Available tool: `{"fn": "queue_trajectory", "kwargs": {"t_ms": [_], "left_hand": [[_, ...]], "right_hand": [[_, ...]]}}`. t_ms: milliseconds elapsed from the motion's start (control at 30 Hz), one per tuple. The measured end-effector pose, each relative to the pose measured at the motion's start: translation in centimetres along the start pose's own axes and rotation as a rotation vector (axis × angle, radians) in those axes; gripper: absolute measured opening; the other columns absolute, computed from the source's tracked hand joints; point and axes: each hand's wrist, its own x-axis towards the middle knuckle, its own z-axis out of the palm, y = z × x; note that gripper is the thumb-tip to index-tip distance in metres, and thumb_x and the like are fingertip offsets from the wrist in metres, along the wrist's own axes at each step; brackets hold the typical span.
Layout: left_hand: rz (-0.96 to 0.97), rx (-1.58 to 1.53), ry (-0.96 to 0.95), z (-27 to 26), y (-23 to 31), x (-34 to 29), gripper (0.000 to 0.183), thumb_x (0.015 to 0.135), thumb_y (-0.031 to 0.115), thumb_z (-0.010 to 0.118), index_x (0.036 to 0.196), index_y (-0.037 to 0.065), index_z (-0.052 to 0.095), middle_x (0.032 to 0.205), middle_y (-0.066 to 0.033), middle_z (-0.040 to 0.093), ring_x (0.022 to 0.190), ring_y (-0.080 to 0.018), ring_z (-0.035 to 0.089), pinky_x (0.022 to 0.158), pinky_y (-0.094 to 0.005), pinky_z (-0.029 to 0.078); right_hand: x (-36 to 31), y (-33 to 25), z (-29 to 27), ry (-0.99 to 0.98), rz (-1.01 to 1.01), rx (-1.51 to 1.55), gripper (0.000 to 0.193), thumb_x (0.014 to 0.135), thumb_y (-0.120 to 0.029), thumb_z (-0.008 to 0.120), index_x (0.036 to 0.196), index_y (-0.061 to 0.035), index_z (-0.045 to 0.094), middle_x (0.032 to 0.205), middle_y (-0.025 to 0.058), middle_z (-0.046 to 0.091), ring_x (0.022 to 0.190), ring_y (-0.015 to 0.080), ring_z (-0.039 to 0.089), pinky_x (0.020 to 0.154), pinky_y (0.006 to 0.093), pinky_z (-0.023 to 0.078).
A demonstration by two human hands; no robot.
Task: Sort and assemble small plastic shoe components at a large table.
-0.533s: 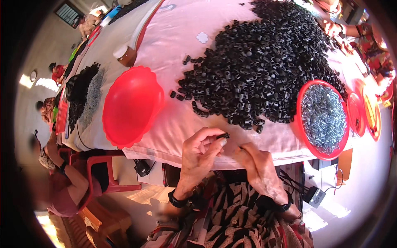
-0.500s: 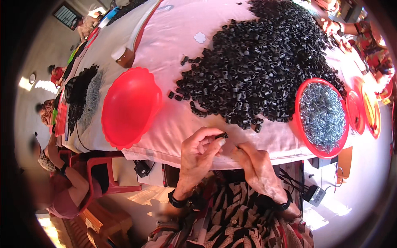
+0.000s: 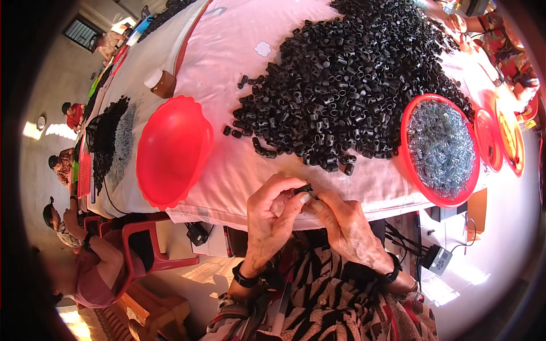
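Observation:
Between thumb and index finger, my left hand [image 3: 272, 213] pinches a small black plastic part [image 3: 305, 189] above the table's near edge. My right hand [image 3: 346, 223] meets it there, its thumb and fingertips pressed together at the part's right end. Whether the right fingers hold some small piece of their own is hidden. Past my hands spreads a large heap of black ring-like plastic parts [image 3: 335, 85]. To the right stands a red basin [image 3: 405, 149] full of small shiny metal pieces [image 3: 441, 149]. A red scalloped bowl [image 3: 173, 150] with nothing in it rests on the left.
A pink-white cloth [image 3: 239, 165] covers the table. A brown jar with a white lid [image 3: 160, 83] stands beyond the bowl. More red basins [image 3: 488, 139] are at the right. Co-workers sit along both sides, one near a red plastic chair [image 3: 151, 250]. A boxy device with cables [image 3: 437, 260] hangs below.
My right hand has moved left and up until its fingertips meet the black part in my left hand. The view has shifted slightly.

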Motion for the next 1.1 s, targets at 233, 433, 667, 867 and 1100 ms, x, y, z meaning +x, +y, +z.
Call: {"fn": "queue_trajectory", "kwargs": {"t_ms": [233,433,667,867,1100], "left_hand": [[0.192,0.301,0.012,-0.3,-0.1,-0.2,0.022,0.088,-0.009,0.065,0.109,-0.004,0.065,0.101,-0.0112,0.062,0.086,-0.0157,0.065,0.075,-0.0258,0.054],[0.355,0.518,0.113,0.8,0.9,-0.2,0.021,0.084,-0.006,0.070,0.105,-0.001,0.071,0.095,-0.0137,0.068,0.078,-0.0185,0.066,0.066,-0.0266,0.051],[0.398,0.514,0.121,0.6,0.1,-0.5,0.021,0.085,-0.006,0.069,0.105,-0.001,0.071,0.095,-0.0130,0.067,0.075,-0.0181,0.065,0.064,-0.0268,0.051],[0.510,0.473,0.084,0.5,-0.4,-0.3,0.020,0.088,-0.009,0.062,0.106,-0.004,0.070,0.094,-0.0144,0.067,0.074,-0.0192,0.067,0.064,-0.0273,0.055],[0.426,0.503,0.080,1.3,0.2,-0.1,0.020,0.085,-0.010,0.066,0.103,-0.003,0.071,0.096,-0.0148,0.068,0.077,-0.0194,0.065,0.066,-0.0269,0.051]], "right_hand": [[0.1,-0.1,0.0,0.032,-0.074,-0.016,0.010,0.095,-0.001,0.057,0.104,0.0010,0.052,0.066,0.0218,0.061,0.062,0.0434,0.063,0.047,0.0472,0.046],[-0.7,0.1,0.9,0.066,-0.141,-0.493,0.018,0.091,0.000,0.059,0.108,0.0025,0.053,0.067,0.0188,0.061,0.064,0.0353,0.066,0.047,0.0409,0.047],[0.2,1.0,1.7,0.240,-0.206,0.159,0.007,0.096,-0.005,0.057,0.094,0.0010,0.055,0.060,0.0063,0.050,0.046,0.0219,0.057,0.039,0.0344,0.039],[-0.1,-0.2,-1.0,-0.251,0.680,1.391,0.023,0.106,-0.016,0.048,0.096,0.0019,0.058,0.060,-0.0058,0.030,0.045,0.0055,0.030,0.040,0.0242,0.023],[-0.6,1.3,1.6,0.190,-0.307,-0.324,0.022,0.094,-0.001,0.057,0.115,0.0045,0.053,0.069,0.0165,0.054,0.047,0.0353,0.054,0.044,0.0378,0.045]]}}
